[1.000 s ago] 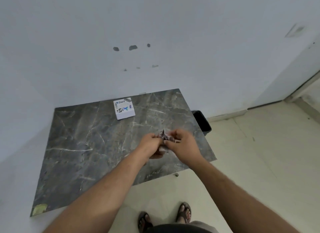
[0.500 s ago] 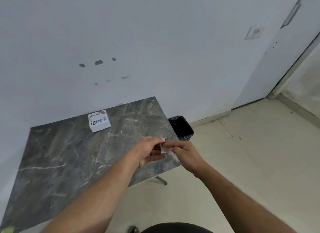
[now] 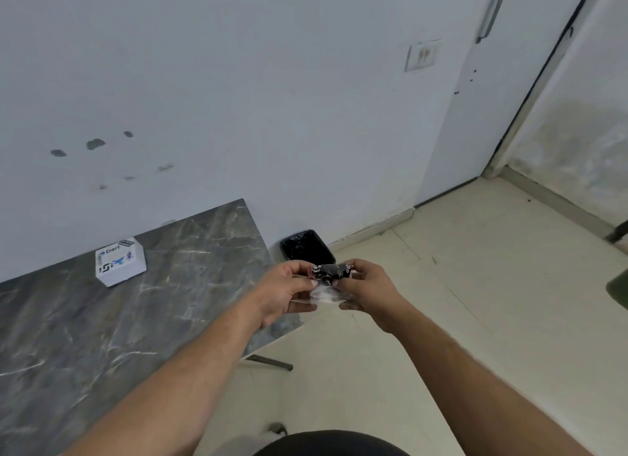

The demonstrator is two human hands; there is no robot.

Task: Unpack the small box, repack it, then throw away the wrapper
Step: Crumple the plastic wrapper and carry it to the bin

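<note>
A small white box (image 3: 120,261) with printed logos sits on the grey marble table (image 3: 102,326), near its far edge. My left hand (image 3: 285,291) and my right hand (image 3: 367,291) meet past the table's right corner. Between their fingertips they pinch a crumpled black wrapper (image 3: 331,272) with pale lettering, and a clear plastic piece (image 3: 324,296) hangs below it. A black bin (image 3: 306,246) stands on the floor against the wall, just beyond my hands.
The white wall runs behind the table. A closed white door (image 3: 475,122) with a metal handle is at the right, and a wall switch (image 3: 421,56) sits beside it. Pale tiled floor (image 3: 458,285) spreads to the right. A table leg foot (image 3: 272,364) shows under the corner.
The view has swung right and up, so the table and box slid left. My hands moved from over the table to past its right corner, closer to the bin, still holding the wrapper.
</note>
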